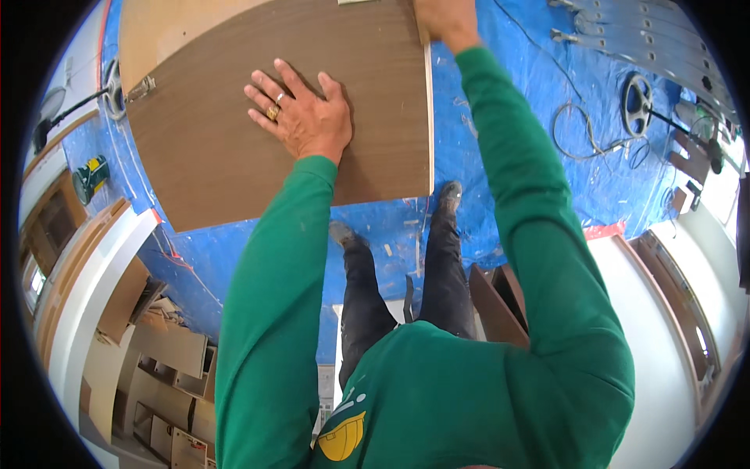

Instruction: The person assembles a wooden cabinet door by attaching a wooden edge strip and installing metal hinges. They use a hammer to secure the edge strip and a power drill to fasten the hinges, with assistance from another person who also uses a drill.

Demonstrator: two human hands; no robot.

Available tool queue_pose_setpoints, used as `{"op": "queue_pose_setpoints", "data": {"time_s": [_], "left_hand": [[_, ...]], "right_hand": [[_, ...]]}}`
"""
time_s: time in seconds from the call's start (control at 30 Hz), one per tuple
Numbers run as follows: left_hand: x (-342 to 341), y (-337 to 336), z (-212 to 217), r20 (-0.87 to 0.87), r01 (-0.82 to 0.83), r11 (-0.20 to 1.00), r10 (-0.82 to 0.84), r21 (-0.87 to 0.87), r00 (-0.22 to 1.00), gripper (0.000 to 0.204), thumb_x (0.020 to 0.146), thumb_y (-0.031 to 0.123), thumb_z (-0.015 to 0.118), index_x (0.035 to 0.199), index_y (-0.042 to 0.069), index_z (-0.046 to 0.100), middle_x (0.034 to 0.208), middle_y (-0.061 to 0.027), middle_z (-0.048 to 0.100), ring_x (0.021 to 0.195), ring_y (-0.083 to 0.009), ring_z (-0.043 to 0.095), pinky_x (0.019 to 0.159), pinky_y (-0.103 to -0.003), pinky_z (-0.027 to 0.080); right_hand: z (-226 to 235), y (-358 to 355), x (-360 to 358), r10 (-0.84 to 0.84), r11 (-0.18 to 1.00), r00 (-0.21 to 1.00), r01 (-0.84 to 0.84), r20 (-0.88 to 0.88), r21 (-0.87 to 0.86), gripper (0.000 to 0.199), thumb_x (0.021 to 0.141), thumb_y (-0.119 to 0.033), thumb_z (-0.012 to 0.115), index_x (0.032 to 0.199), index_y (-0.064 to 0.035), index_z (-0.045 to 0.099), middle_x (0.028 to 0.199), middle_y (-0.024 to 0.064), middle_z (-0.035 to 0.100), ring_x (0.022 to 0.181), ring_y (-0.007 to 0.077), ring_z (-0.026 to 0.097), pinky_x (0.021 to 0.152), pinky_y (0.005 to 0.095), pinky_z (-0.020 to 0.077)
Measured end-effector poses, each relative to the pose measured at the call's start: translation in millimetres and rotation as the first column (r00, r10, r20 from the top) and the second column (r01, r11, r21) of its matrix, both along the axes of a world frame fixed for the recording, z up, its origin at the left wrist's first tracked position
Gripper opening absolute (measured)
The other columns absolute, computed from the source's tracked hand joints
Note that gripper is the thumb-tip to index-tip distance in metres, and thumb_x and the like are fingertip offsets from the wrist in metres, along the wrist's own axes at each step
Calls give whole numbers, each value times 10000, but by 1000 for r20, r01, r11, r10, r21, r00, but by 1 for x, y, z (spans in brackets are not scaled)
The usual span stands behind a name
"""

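Note:
A large dark brown wood panel [234, 168] with a pale right edge lies in front of me. My left hand [308, 121] rests palm down on it, fingers spread, with two rings on. At the panel's far right edge is my right hand [449, 19], cut off by the top of the picture; its fingers cannot be made out, nor whether they hold anything. A metal hinge [141, 89] sits at the panel's left edge. Beyond it shows a lighter wood board [168, 27]. A small pale piece [355, 1] lies at the top border.
Blue plastic sheeting [500, 117] covers the floor. On the right are a metal ladder [641, 35], a looped cable [582, 129] and a round-based stand [638, 104]. Brown boards [500, 305] stand beside my legs. Cabinet parts [168, 391] are at lower left, a green-and-yellow object [91, 180] above them.

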State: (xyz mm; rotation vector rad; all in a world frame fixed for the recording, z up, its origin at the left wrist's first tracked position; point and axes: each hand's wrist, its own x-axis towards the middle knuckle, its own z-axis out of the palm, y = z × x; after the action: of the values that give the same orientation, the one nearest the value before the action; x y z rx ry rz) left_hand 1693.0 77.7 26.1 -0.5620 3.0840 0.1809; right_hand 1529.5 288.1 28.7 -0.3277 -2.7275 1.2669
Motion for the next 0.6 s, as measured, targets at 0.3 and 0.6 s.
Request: {"op": "queue_pose_setpoints", "data": {"time_s": [0.3, 0.6], "left_hand": [[-6, -11, -12, -62, -13, 1000, 11, -28, 998, 819, 1113, 564, 390, 1750, 73, 238, 1813, -283, 150, 1692, -469, 62, 1350, -629, 62], [-2, -8, -2, -21, -28, 998, 27, -48, 999, 811, 1105, 563, 436, 1747, 95, 271, 1813, -263, 186, 1694, -450, 94, 1353, -618, 76]], "right_hand": [[19, 1, 248, 54, 997, 922, -27, 384, -75, 837, 981, -598, 731, 1424, 80, 520, 1040, 361, 750, 965, 555, 724, 832, 583, 574], [14, 6, 244, 48, 988, 933, 10, 357, -157, 801, 994, -603, 722, 1396, 67, 542, 983, 348, 753, 931, 559, 721, 806, 581, 566]]}}
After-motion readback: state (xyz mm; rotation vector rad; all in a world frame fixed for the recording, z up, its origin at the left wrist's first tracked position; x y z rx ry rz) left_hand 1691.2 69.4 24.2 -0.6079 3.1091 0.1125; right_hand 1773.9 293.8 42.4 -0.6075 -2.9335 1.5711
